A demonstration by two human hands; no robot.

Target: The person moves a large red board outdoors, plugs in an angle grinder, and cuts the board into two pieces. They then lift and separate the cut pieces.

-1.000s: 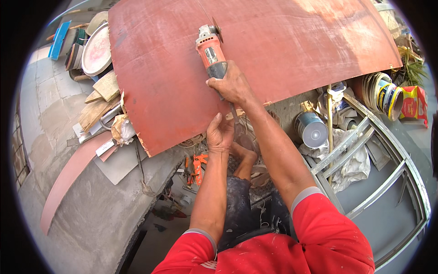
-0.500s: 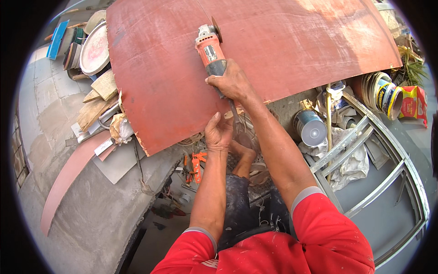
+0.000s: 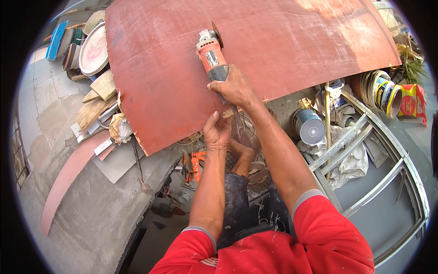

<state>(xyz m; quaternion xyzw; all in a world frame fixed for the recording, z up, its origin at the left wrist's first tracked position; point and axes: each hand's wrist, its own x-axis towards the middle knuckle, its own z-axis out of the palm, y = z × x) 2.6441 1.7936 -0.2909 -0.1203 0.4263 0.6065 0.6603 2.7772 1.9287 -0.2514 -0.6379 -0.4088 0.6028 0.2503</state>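
My right hand is wrapped around the dark rear end of an orange angle grinder. A thin cutting disc stands on edge at its far end. The grinder is over a large reddish-brown board; whether the disc touches it, I cannot tell. A cord hangs from the grinder's rear, behind my right wrist. My left hand is at the board's near edge, palm up, thumb apart from the partly bent fingers. Nothing shows in it; contact with the edge is unclear.
Wood offcuts and a round white lid lie to the left. Below the board is an orange caulking gun. To the right are a paint can, a curved metal frame and stacked buckets.
My right hand and the grinder have shifted very slightly down and to the right in the picture. The left hand has barely moved.
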